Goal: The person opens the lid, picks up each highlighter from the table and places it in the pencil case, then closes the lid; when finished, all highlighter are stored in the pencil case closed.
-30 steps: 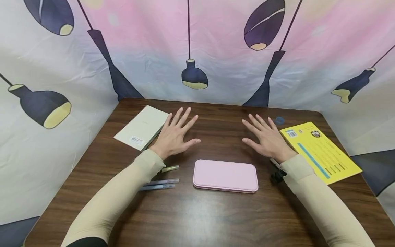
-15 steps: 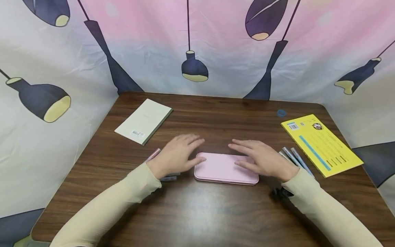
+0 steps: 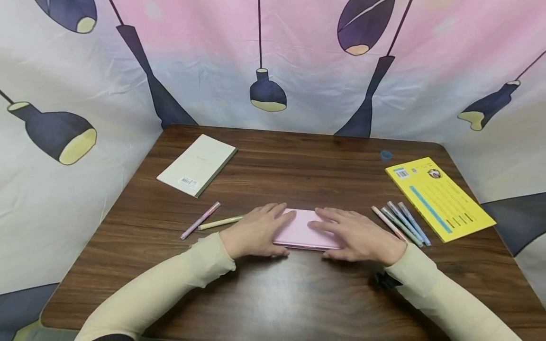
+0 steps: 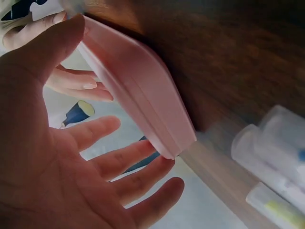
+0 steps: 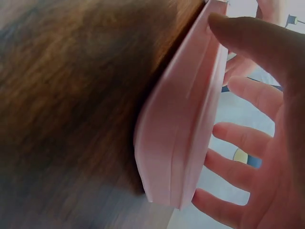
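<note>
A closed, flat pink pencil case (image 3: 300, 227) lies on the wooden table in front of me. Over its left end is my left hand (image 3: 260, 232), with the thumb at the near edge and the other fingers reaching over the lid. My right hand (image 3: 354, 234) mirrors it at the right end. In the left wrist view, the thumb tip and some fingertips touch the case (image 4: 143, 90), while the fingers stay spread and nearly straight. Similarly, the right wrist view has thumb and fingertips against the case (image 5: 181, 119). Both ends are partly hidden in the head view.
Left of the case lie a purple-pink pen (image 3: 200, 220) and a yellow pen (image 3: 217, 223). Several pens (image 3: 407, 225) lie on the right beside a yellow book (image 3: 439, 199). A pale notebook (image 3: 196, 163) sits back left, and a blue ring (image 3: 386, 155) back right.
Both hands were spread flat beyond the case, apart from it. They have come back toward me and inward, and now touch its two ends. The case stays closed on the table.
</note>
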Action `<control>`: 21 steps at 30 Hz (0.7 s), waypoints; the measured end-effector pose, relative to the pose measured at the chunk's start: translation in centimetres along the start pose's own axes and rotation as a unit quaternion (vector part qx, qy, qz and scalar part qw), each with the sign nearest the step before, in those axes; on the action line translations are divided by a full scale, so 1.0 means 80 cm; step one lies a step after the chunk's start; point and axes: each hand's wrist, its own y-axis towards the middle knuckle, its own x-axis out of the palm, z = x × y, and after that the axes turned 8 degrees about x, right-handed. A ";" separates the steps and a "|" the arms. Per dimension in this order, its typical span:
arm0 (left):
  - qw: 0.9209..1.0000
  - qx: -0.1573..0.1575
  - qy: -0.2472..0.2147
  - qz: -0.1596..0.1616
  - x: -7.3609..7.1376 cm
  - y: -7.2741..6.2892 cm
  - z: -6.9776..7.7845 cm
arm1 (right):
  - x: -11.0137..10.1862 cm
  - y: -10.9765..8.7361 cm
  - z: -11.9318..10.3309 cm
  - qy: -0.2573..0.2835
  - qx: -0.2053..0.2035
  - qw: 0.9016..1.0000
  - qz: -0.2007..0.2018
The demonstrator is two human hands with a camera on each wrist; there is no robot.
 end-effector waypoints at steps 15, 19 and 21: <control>1.000 -0.012 0.022 -0.008 0.005 0.024 -0.013 | -0.007 0.015 0.009 -0.015 0.009 1.000 -0.020; 1.000 -0.015 0.005 -0.006 0.010 0.024 -0.020 | -0.009 0.019 0.010 -0.004 0.021 0.999 -0.029; 1.000 -0.013 -0.002 -0.004 0.012 0.023 -0.022 | -0.009 0.021 0.011 -0.004 0.025 0.999 -0.034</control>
